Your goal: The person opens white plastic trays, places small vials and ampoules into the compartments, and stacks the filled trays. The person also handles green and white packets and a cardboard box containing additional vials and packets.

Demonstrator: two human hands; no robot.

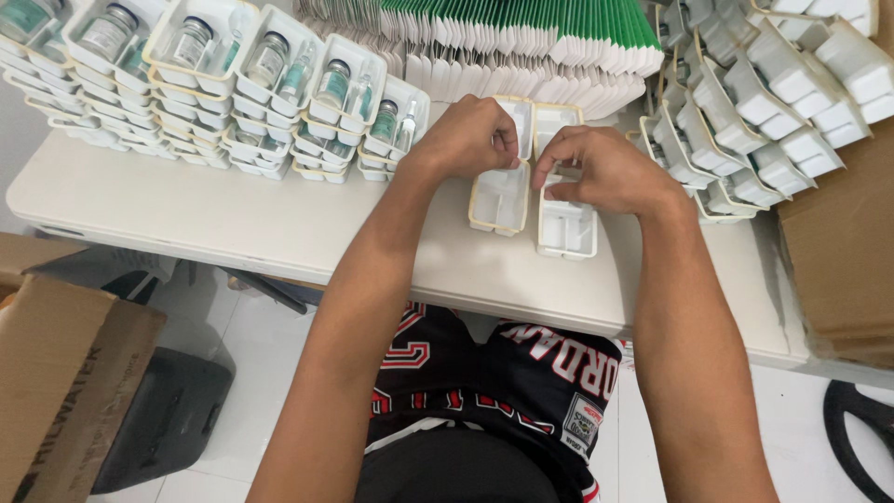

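White plastic trays point(500, 197), hands above, bare table edge point(279, 270)

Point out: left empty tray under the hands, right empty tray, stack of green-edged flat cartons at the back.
left empty tray point(498, 200): head view, on its bare lower compartment.
right empty tray point(566, 231): head view, on its lower compartment below the right hand.
green-edged flat cartons point(521, 23): head view, on the green top edges mid-stack.

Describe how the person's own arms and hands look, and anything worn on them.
Both arms are bare from the top of the view down to the wrists: no sleeves, gloves, watch or bands show. The left hand and right hand show no rings on the parts in view. Lower in the frame, dark shorts with red and white lettering and a small patch are worn.
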